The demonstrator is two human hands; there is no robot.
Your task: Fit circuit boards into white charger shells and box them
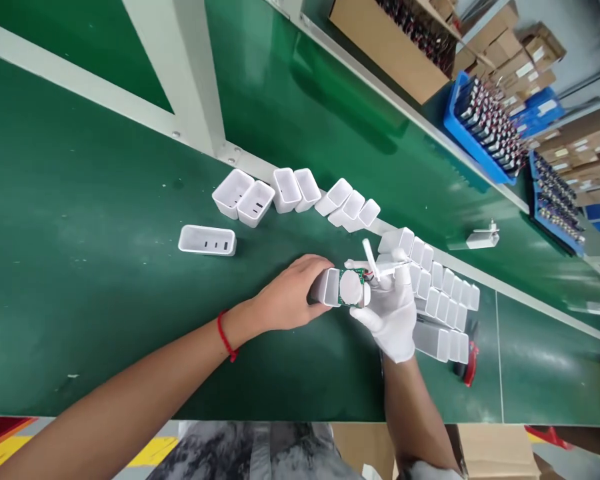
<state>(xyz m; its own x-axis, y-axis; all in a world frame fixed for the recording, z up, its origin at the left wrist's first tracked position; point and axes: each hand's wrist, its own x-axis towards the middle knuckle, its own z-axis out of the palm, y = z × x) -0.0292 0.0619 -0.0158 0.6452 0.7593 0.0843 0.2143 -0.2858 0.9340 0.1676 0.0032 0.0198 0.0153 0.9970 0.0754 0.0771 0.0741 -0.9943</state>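
Note:
My bare left hand (295, 293), with a red string at the wrist, is wrapped round a white plastic case (331, 288). The case's open end faces right. At that opening is a green circuit board with a round white part (351, 287). My right hand (393, 313), in a white glove, holds the board, its fingers bent round it. A thin white piece (371, 259) sticks up by the gloved fingers, and red and black wires show beside the board. What lies inside the case is hidden.
White open cases (253, 200) stand in a row along the back rail, more (440, 303) are grouped at the right. One case (207, 241) lies apart at the left. Red-handled pliers (471, 365) lie right. Behind are blue trays (480, 133) and a cardboard box (390, 47).

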